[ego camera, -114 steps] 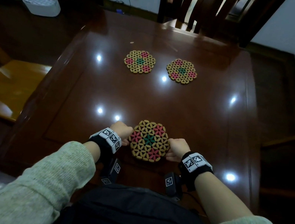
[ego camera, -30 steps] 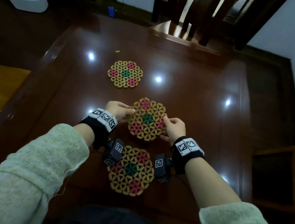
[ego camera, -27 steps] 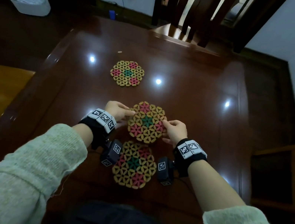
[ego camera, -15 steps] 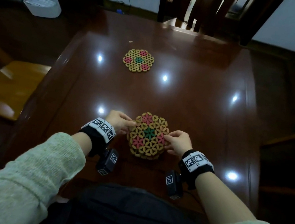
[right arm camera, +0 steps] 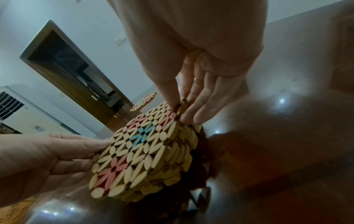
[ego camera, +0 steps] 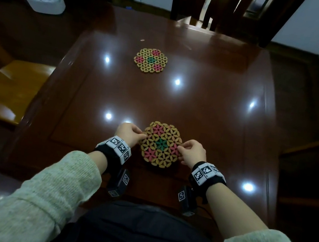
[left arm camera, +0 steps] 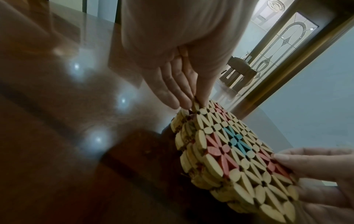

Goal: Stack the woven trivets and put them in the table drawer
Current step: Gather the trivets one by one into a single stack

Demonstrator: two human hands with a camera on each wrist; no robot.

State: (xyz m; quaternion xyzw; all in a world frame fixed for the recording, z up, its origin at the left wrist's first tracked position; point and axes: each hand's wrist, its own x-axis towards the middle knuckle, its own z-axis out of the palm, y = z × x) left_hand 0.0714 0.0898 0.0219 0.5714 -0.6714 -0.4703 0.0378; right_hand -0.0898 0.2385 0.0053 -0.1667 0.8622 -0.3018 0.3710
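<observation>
Pinching the near trivet stack [ego camera: 161,144] (two layers show from the wrist views) at its left rim, the left hand [ego camera: 127,134] has thumb above, fingers pressed together beneath; the right hand [ego camera: 193,153] pinches its right rim likewise. Another trivet [ego camera: 150,61] lies far up the table [ego camera: 208,112].

The far right trivet has gone from its place beside the far left one; the left hand [ego camera: 128,134] and right hand [ego camera: 193,152] carried it toward the near tabletop [ego camera: 208,112] edge and set it on the near trivet, making a stack of two [ego camera: 161,144], still pinched at both rims.
</observation>
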